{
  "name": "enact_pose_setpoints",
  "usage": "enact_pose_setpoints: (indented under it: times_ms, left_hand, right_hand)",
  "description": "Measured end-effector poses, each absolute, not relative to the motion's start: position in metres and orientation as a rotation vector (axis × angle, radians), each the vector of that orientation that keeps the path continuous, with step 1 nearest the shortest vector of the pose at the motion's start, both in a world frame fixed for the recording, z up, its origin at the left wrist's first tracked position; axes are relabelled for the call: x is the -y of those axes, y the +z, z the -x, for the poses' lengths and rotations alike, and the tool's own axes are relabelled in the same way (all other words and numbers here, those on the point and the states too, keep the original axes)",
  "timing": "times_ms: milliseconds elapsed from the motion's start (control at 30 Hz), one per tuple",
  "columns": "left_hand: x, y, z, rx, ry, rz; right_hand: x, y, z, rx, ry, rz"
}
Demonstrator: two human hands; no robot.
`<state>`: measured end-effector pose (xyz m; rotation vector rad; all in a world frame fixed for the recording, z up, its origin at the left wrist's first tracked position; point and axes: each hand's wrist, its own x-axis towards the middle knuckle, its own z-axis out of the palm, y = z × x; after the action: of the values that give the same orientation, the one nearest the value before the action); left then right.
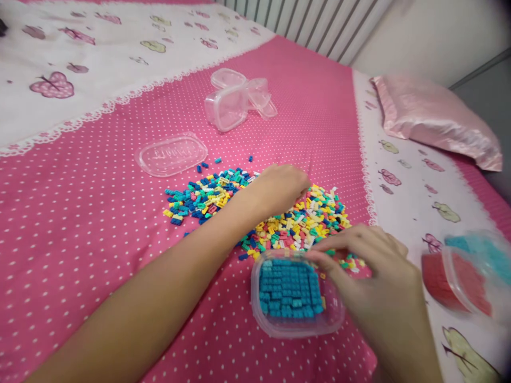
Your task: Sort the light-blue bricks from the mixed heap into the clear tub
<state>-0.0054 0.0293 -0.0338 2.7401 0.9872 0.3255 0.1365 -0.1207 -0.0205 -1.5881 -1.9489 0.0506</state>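
Observation:
A heap of small coloured bricks (215, 194) lies on the pink dotted bedspread (80, 229). My left hand (275, 186) reaches into the middle of the heap, fingers curled down among the bricks. In front of the heap stands a clear plastic tub (297, 327) filled with teal bricks (289, 290). My right hand (367, 271) hovers over the tub's right rim, thumb and fingers pinched together; what they hold is too small to make out.
A clear lid (171, 154) lies left of the heap. Empty clear tubs (235, 101) are stacked farther back. At the right edge sit tubs of red bricks (443, 279) and light blue bricks (485, 250). A pink pillow (431, 119) lies at the back right.

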Motion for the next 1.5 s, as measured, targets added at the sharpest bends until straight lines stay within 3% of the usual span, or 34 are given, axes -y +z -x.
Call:
enact_pose_setpoints:
  times_ms: [200, 433, 600, 1000, 1500]
  left_hand:
    - [-0.031, -0.032, 0.005, -0.928, 0.292, -2.740]
    - [-0.032, -0.031, -0.002, -0.741, 0.234, -2.733]
    - [-0.035, -0.037, -0.011, -0.638, 0.204, -2.761]
    - [-0.045, -0.048, -0.014, -0.612, 0.189, -2.770]
    - [-0.048, -0.048, -0.013, -0.589, 0.179, -2.760]
  right_hand:
    - [0.101, -0.051, -0.213, 1.470, 0.216, 1.817]
    - [0.082, -0.078, -0.227, 1.469, 0.356, 1.859]
    - [0.076, -0.076, -0.217, 1.434, 0.432, 1.827]
    - [0.083, -0.062, -0.235, 1.241, 0.266, 1.887]
    - [0.086, -0.064, -0.247, 1.301, 0.563, 1.798]
